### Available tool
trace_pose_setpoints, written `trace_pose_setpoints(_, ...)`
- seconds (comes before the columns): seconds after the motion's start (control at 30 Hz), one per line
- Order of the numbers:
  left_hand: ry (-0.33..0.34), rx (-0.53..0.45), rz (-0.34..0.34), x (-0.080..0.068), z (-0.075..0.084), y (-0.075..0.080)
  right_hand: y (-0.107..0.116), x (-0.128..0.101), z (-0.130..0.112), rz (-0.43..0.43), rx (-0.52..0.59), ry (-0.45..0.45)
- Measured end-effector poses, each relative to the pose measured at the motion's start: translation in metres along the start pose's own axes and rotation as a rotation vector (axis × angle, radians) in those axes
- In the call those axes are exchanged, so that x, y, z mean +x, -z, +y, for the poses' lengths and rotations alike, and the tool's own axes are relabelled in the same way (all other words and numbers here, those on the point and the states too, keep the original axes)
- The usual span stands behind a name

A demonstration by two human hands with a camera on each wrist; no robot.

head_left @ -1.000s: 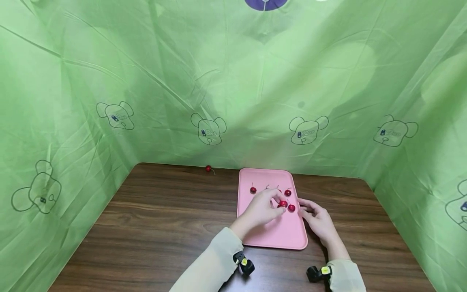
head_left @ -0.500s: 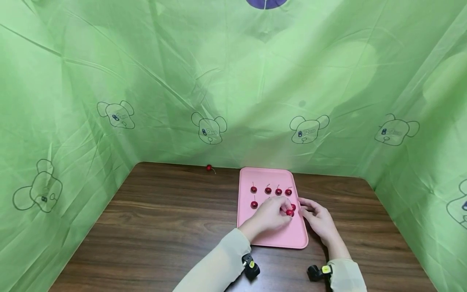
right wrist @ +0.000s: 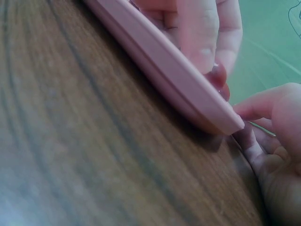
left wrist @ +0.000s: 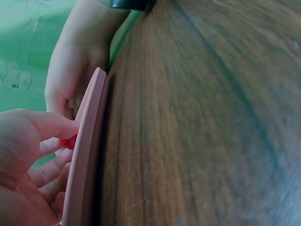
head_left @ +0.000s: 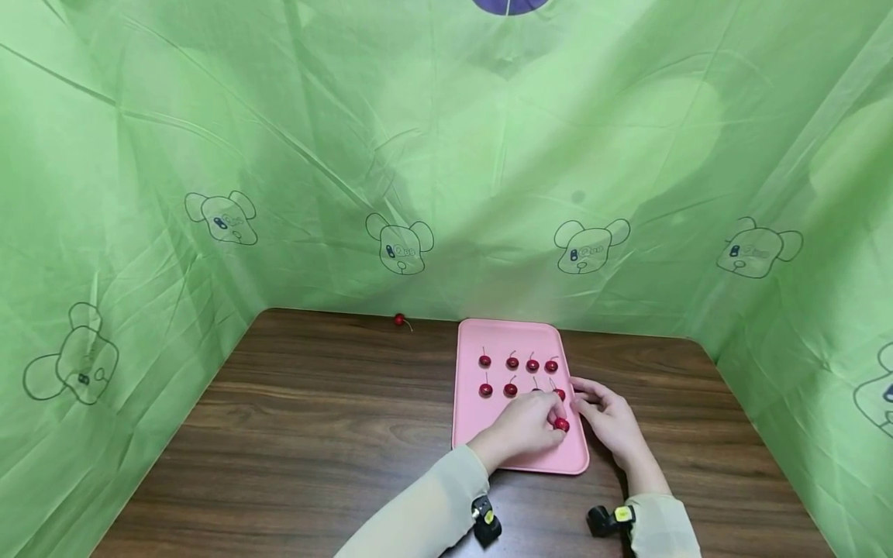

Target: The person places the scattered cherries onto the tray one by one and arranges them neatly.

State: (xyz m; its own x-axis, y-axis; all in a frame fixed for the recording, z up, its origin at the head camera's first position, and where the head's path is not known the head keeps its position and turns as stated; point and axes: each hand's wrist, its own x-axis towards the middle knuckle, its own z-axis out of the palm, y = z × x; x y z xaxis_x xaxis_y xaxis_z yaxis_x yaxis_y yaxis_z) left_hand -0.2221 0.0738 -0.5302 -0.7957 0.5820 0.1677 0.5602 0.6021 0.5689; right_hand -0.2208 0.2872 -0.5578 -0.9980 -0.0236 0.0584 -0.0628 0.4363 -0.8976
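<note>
My left hand [head_left: 525, 426] is over the pink tray [head_left: 505, 333] and pinches a red cherry [head_left: 561, 425] near the tray's right side. In the left wrist view this cherry [left wrist: 69, 141] sits low by the rim, partly behind the fingers; whether it touches the tray cannot be made out. Two rows of stemmed cherries lie on the tray, among them a back-row cherry [head_left: 512, 363] and a second-row cherry [head_left: 511, 389]. Part of the second row is hidden by the left hand. My right hand [head_left: 615, 425] grips the tray's right rim between thumb and finger.
One loose cherry [head_left: 399, 319] with its stem lies at the back of the brown wooden table [head_left: 335, 403], left of the tray. Green printed cloth [head_left: 488, 194] encloses the table at the back and sides.
With a cherry in its fingers, my left hand has moved from the second row toward the tray's near right part, uncovering more second-row cherries. The right hand has stayed at the rim.
</note>
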Motion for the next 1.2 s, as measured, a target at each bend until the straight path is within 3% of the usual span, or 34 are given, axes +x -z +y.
trace_pose_setpoints(0.43, -0.038, 0.098, -0.017, -0.001, 0.007, -0.003, 0.002, -0.003, -0.004, 0.001, 0.001, -0.003)
trace_pose_setpoints(0.77, -0.040, 0.039, -0.036, -0.006, 0.000, -0.001, 0.001, -0.002, -0.004, -0.003, -0.018, -0.011)
trace_pose_setpoints(1.03, -0.091, -0.020, -0.017, -0.011, -0.005, 0.013, -0.001, -0.002, -0.002, 0.010, -0.016, -0.017)
trace_pose_setpoints(1.2, -0.111, 0.006, 0.004, -0.013, -0.006, 0.026, 0.000, -0.002, -0.003, 0.011, -0.020, -0.016)
